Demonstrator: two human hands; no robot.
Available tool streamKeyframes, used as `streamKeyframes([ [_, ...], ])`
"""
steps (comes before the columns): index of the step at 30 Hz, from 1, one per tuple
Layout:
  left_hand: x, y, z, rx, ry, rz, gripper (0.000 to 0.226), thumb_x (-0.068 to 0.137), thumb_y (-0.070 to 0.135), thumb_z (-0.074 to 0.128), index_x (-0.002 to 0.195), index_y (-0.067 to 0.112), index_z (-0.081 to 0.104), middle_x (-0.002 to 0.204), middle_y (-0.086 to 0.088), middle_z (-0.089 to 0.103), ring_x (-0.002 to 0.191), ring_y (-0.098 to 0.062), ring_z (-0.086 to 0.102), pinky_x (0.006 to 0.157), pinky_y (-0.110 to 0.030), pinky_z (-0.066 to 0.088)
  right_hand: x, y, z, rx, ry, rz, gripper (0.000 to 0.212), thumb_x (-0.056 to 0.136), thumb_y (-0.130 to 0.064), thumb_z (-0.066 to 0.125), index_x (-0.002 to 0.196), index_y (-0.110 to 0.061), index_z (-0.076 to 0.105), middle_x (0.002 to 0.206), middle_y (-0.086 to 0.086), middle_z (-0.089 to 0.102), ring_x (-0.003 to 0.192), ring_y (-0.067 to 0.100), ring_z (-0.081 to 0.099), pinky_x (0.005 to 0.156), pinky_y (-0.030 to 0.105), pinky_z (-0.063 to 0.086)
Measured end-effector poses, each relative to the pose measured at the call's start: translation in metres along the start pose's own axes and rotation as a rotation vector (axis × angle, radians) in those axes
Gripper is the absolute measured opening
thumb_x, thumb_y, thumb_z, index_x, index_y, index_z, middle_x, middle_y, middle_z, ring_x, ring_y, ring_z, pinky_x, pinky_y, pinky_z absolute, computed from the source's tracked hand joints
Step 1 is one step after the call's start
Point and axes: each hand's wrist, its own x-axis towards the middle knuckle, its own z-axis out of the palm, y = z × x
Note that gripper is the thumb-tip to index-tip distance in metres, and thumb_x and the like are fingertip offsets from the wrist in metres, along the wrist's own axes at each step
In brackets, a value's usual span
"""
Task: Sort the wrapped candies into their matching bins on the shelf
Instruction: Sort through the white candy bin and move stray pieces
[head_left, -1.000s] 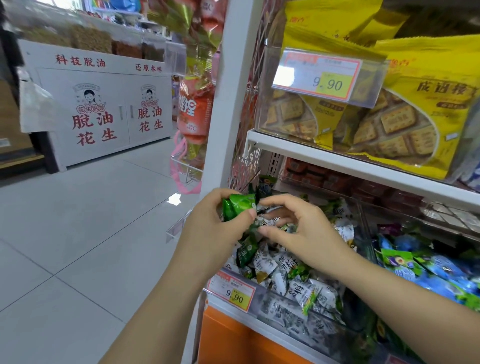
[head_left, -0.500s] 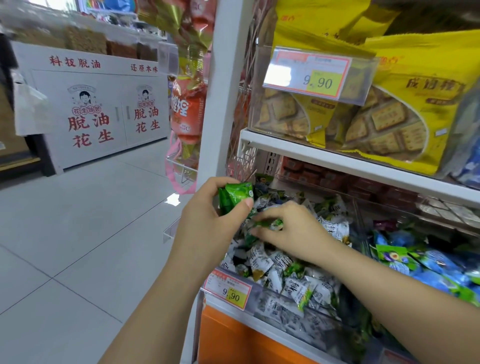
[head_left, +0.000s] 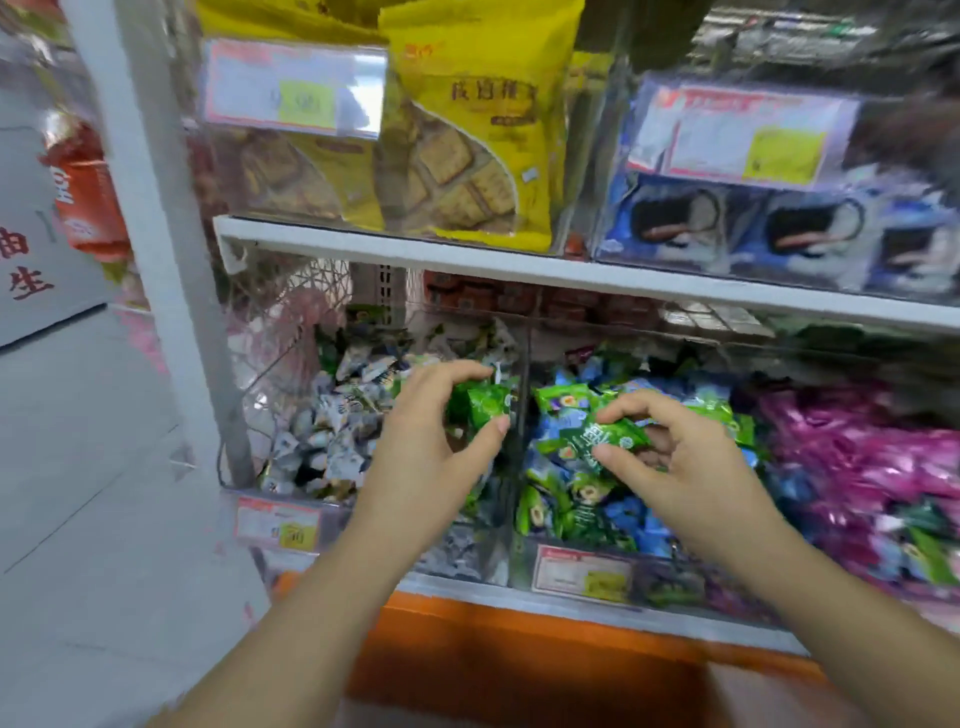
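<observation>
Your left hand (head_left: 426, 457), at the centre of the frame, grips a clutch of bright green wrapped candies (head_left: 485, 408) over the white-wrapper bin (head_left: 260, 374). Your right hand (head_left: 701, 467) pinches a darker green, crinkled candy (head_left: 605, 436) above the green-and-blue bin (head_left: 675, 577), centre right.

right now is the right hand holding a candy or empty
Holding one: the right hand pinches a dark green candy between thumb and forefinger over the middle bin.

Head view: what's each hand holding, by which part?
Left hand grips bright green wrapped candies by their left ends; right hand pinches a dark green wrapped candy near its right end.
</observation>
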Motion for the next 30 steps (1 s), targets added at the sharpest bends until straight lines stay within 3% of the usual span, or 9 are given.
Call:
streamKeyframes([
  [2,-0.002,0.013,0.025,0.000,-0.053,0.038,0.033,0.088,0.028,0.064,0.111,0.042,0.046,0.114,0.031,0.042,0.109,0.006,0.044,0.098,-0.034,0.044,-0.012,0.015,-0.022,0.039,0.056,0.025,0.027,0.084,-0.011,0.069,0.084,-0.036,0.057,0.093,-0.030,0.059,0.066,0.023,0.058,0.059,0.022,0.047],
  [7,-0.007,0.047,0.091,0.003,-0.138,0.164,0.043,0.087,0.026,0.065,0.109,0.051,0.039,0.118,0.021,0.045,0.111,0.004,0.045,0.093,-0.019,0.038,-0.034,0.041,-0.070,0.032,0.164,0.011,0.029,0.085,-0.008,0.067,0.085,-0.035,0.057,0.087,-0.022,0.060,0.053,0.015,0.047,0.056,0.023,0.043],
  [11,-0.006,0.076,0.144,-0.014,-0.184,0.246,0.048,0.087,0.025,0.067,0.110,0.054,0.036,0.116,0.028,0.042,0.108,0.018,0.039,0.090,-0.002,0.029,-0.044,0.057,-0.110,-0.054,0.267,-0.005,0.027,0.086,-0.011,0.064,0.088,-0.037,0.056,0.080,-0.016,0.060,0.047,0.013,0.042,0.049,0.028,0.038],
  [13,-0.002,0.092,0.171,-0.029,-0.210,0.291,0.050,0.087,0.023,0.068,0.114,0.050,0.036,0.114,0.030,0.040,0.108,0.023,0.035,0.091,0.002,0.024,-0.049,0.066,-0.131,-0.109,0.339,-0.015,0.028,0.086,-0.010,0.064,0.089,-0.037,0.055,0.082,-0.019,0.057,0.049,0.008,0.043,0.048,0.015,0.033],
  [17,0.007,0.127,0.226,-0.060,-0.259,0.363,0.044,0.087,0.021,0.067,0.121,0.036,0.044,0.116,0.017,0.045,0.107,0.012,0.039,0.093,-0.002,0.027,-0.063,0.091,-0.180,-0.170,0.506,0.033,0.021,0.087,-0.010,0.063,0.096,-0.029,0.058,0.082,-0.020,0.056,0.060,-0.006,0.050,0.056,0.007,0.035],
  [22,0.014,0.169,0.294,-0.082,-0.351,0.383,0.048,0.089,0.024,0.065,0.132,0.031,0.045,0.123,0.016,0.044,0.103,0.014,0.036,0.087,0.005,0.024,-0.082,0.138,-0.242,-0.225,0.757,0.136,0.021,0.087,-0.009,0.064,0.096,-0.027,0.058,0.086,-0.004,0.065,0.059,0.011,0.052,0.054,0.012,0.038],
  [25,0.018,0.187,0.334,-0.083,-0.416,0.370,0.057,0.090,0.025,0.064,0.139,0.033,0.036,0.132,0.013,0.042,0.113,0.003,0.040,0.089,-0.009,0.031,-0.088,0.177,-0.273,-0.358,0.796,0.333,0.027,0.087,-0.011,0.064,0.114,-0.017,0.062,0.104,0.009,0.067,0.069,0.017,0.054,0.059,0.017,0.031],
  [28,0.026,0.196,0.367,-0.053,-0.431,0.392,0.058,0.090,0.024,0.063,0.141,0.032,0.035,0.135,0.010,0.042,0.118,-0.005,0.042,0.091,-0.016,0.035,-0.093,0.208,-0.284,-0.386,0.609,0.489,0.042,0.090,-0.014,0.061,0.131,-0.016,0.054,0.128,0.008,0.059,0.104,0.024,0.057,0.080,0.024,0.036],
  [30,0.036,0.200,0.383,0.004,-0.440,0.403,0.056,0.091,0.025,0.061,0.141,0.031,0.036,0.137,0.007,0.042,0.121,-0.010,0.044,0.091,-0.015,0.032,-0.096,0.220,-0.285,-0.392,0.511,0.521,0.045,0.091,-0.016,0.059,0.135,-0.019,0.050,0.136,0.005,0.054,0.123,0.023,0.049,0.095,0.025,0.036],
])
